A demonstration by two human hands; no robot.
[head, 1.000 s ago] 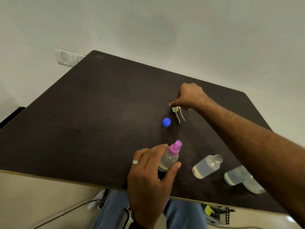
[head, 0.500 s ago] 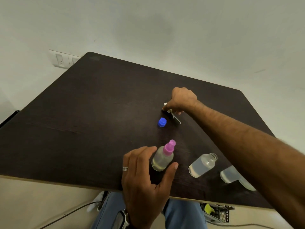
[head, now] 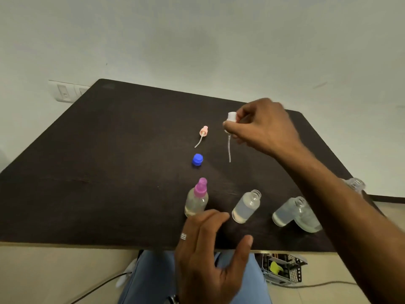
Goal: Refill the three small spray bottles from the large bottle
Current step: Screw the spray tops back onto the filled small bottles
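On the dark table (head: 109, 163) stand three small clear bottles holding liquid. The left one (head: 195, 199) wears a pink spray top; the middle one (head: 246, 206) and the right one (head: 287, 210) are uncapped. My right hand (head: 263, 126) is raised above the table, shut on a white spray top (head: 230, 119) whose dip tube hangs down. My left hand (head: 210, 246) hovers open just in front of the capped bottle, touching nothing. A peach spray top (head: 203, 133) and a blue cap (head: 197, 159) lie on the table. The large bottle (head: 356, 185) lies mostly hidden behind my right forearm.
The table's near edge runs just in front of the bottles. A wall switch plate (head: 65, 92) sits behind the far left corner. Below the table are my jeans-clad legs, cables and a wire basket (head: 282, 270) on the floor.
My right hand has picked the white spray top up off the table and lifted it, leaving the peach top lying there. My left hand has let go of the pink-topped bottle and drawn back.
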